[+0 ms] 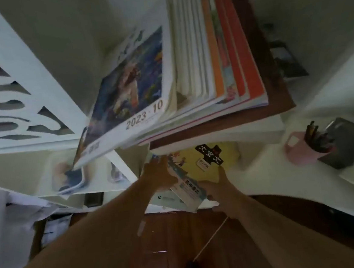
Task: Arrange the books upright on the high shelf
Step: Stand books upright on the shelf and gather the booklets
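The high shelf sits directly above both hands, carrying a row of upright books whose left end leans. Beneath it, a small stack of books lies flat, its long axis running away from the person. The left hand and right hand grip opposite sides, equally near; lifting appears required.

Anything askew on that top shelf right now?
Yes. The magazine marked 2023·10 leans away from the upright row of books, its lower corner overhanging the high shelf edge.
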A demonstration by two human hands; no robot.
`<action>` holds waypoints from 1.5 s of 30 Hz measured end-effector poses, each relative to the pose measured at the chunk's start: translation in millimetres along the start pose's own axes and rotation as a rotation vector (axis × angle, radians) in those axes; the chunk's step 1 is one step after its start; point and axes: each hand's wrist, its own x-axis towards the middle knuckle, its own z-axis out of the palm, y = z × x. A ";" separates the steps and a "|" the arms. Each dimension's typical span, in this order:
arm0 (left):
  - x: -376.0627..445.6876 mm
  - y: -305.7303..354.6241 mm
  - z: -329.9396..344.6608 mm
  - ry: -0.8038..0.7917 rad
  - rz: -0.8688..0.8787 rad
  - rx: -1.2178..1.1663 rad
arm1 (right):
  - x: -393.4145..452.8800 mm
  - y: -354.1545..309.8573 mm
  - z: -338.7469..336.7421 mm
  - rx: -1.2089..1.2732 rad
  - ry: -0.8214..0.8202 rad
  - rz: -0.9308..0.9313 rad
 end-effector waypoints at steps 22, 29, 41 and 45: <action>-194.0 75.0 -34.1 -0.734 0.124 -0.802 | -178.6 75.1 -86.5 0.126 -0.135 -0.019; -254.3 162.4 -79.0 -0.671 0.357 -1.270 | -323.1 10.3 -176.6 0.147 -0.144 -0.418; -367.3 234.7 -286.1 0.201 0.684 -1.443 | -446.4 -228.6 -147.8 -0.013 0.122 -1.302; -388.7 226.3 -326.5 0.452 0.728 -1.423 | -462.4 -275.1 -114.0 -0.090 0.235 -1.431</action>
